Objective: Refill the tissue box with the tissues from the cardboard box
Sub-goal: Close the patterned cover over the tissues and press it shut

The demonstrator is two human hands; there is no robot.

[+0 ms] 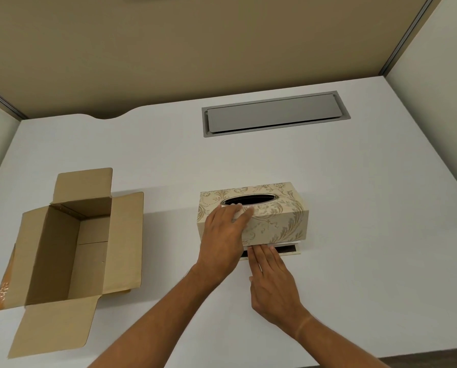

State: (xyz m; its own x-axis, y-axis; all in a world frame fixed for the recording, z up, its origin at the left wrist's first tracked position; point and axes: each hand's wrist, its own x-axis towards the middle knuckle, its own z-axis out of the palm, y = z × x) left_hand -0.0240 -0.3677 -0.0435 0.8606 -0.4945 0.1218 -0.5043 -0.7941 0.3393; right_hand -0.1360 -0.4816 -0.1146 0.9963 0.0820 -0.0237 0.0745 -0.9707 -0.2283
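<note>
Head view: left hand [222,243] steadies unlabelled tissue box [272,216].

White desk [354,208], smooth, w/ a curved cutout [110,115] in its far edge at left. Grey metal cable hatch [270,115] set flush in the desktop, lid shut, near the back. Beige partition panel [195,49] behind the desk; white side panels left & right, joined by grey metal trim [407,33]. Even, soft light, faint shadows. Dark floor strip [421,362] at bottom right.
</note>
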